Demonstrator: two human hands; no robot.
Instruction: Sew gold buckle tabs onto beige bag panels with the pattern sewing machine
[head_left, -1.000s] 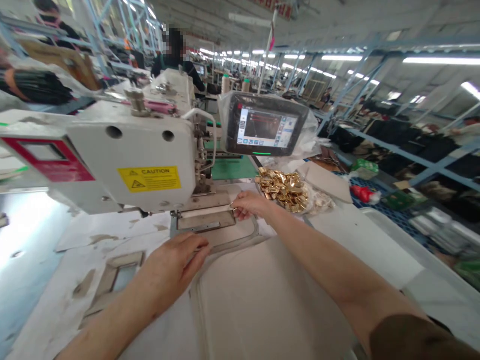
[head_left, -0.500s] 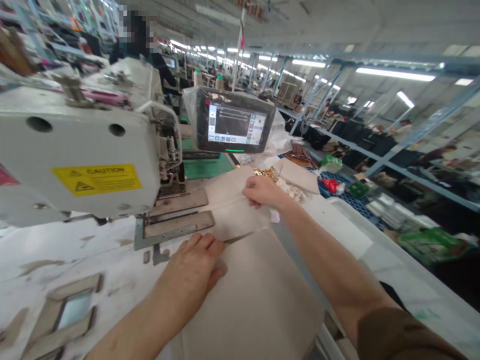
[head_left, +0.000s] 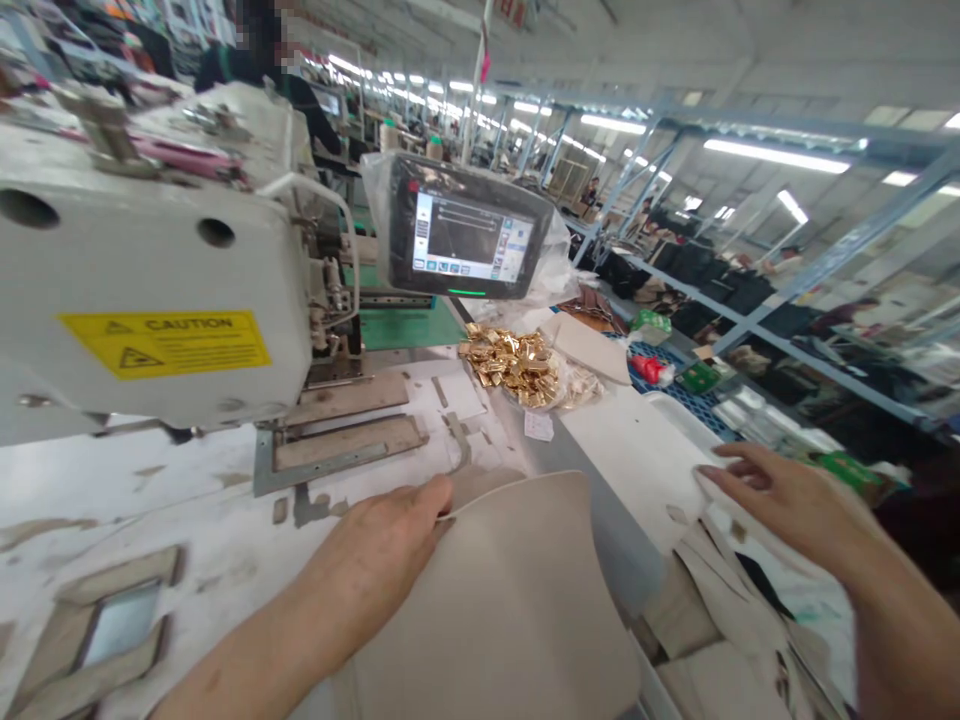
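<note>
Beige sheet material, smooth and leather-like, forms the panel [head_left: 510, 610] in hand at lower centre; its far edge is lifted and curved, and a further layer of the same colour shows just beyond that edge.

Left hand [head_left: 379, 550]: fingers closed on the panel's far-left corner, grip narrow, material pinched at the fingertips. Right hand [head_left: 787, 505]: well apart from the panel, thumb and fingers spread, nothing seen in the grasp; nearest to it are loose beige pieces [head_left: 712, 610] overlapping at lower right. Contact between this hand and the pieces: cannot tell.

Beyond the left hand: metal clamp frame [head_left: 264, 465] with two padded bars, positioned beneath the front of a white industrial sewing machine [head_left: 172, 260] bearing a yellow CAUTION label [head_left: 166, 343]. Touchscreen [head_left: 469, 235] lit, plastic wrap around its housing. Gold-coloured metal fittings [head_left: 514, 362] heaped in front of the screen; white paper slip [head_left: 538, 426] just beside the heap. Padded rectangular frame [head_left: 64, 680] at lower left, on the white work surface [head_left: 225, 560]. Co-worker [head_left: 225, 68] behind the machine.
</note>
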